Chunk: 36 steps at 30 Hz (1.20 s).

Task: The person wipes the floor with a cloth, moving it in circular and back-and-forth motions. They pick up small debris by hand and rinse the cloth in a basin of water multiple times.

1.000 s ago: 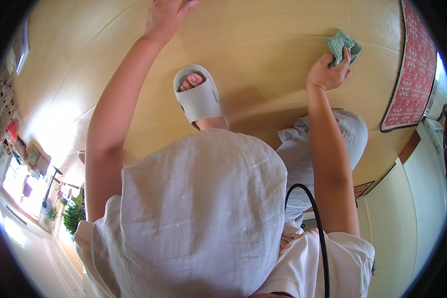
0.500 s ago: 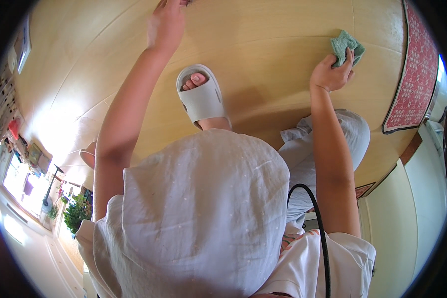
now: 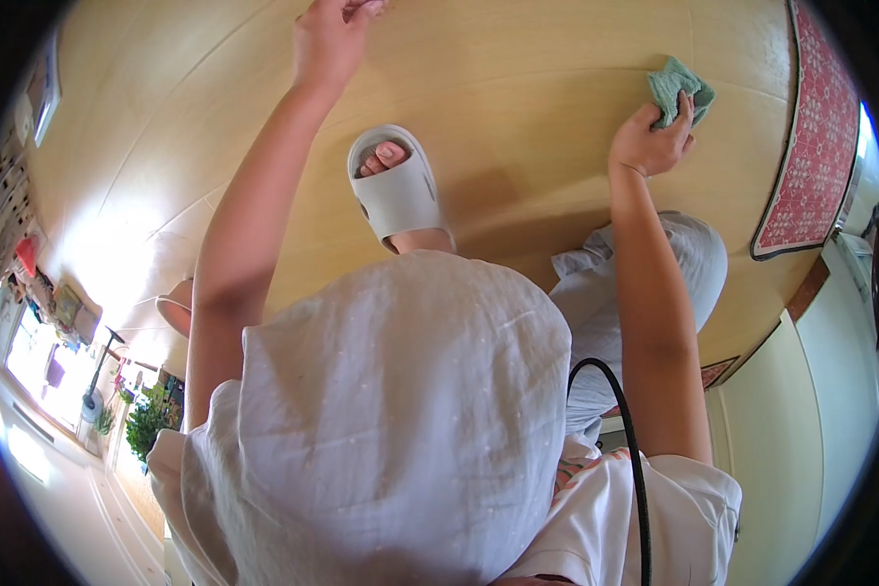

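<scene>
My right hand (image 3: 648, 145) is closed on a crumpled green cloth (image 3: 678, 82), which touches the yellowish wood-look floor (image 3: 518, 117). At the top edge, my left hand (image 3: 330, 41) has its fingers drawn together in a pinch. What lies between those fingertips is too small and too near the picture's rim to make out. Between my two arms a foot in a light grey slipper (image 3: 406, 198) rests flat on the floor.
A red patterned mat (image 3: 813, 146) lies along the right side, beside pale cabinet fronts (image 3: 781, 430). A black cable (image 3: 627, 410) curves near my right arm. Far left are a green plant (image 3: 146, 422) and a bright window (image 3: 44, 356). My bent knee (image 3: 695, 264) is under my right arm.
My left hand has come slightly nearer, so more of its fingers shows at the top edge. The right hand and the green cloth have barely shifted.
</scene>
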Each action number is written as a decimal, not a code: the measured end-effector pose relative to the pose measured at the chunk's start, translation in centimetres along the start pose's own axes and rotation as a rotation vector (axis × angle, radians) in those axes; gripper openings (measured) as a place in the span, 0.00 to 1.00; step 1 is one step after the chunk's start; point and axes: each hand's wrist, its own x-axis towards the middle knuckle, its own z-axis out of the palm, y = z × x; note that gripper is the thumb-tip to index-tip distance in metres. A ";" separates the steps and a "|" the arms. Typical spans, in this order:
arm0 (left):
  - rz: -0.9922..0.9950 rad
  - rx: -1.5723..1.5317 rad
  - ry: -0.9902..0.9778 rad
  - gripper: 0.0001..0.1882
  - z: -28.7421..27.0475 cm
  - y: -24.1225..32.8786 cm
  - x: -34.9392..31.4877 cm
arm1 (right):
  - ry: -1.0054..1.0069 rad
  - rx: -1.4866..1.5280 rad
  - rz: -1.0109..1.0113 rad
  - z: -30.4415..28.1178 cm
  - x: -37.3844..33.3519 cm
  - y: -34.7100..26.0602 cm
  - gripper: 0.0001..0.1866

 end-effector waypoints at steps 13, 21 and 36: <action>-0.183 -0.067 0.050 0.14 -2.6 1.5 -0.6 | -0.055 -0.013 0.043 -0.4 0.1 -0.4 0.23; -0.193 -0.184 -0.010 0.17 -3.3 1.3 -0.2 | -0.046 -0.017 0.053 -0.2 0.1 -0.4 0.23; -0.538 -0.442 -0.250 0.25 -5.7 4.2 -0.1 | -0.027 -0.019 0.007 0.0 0.1 0.0 0.23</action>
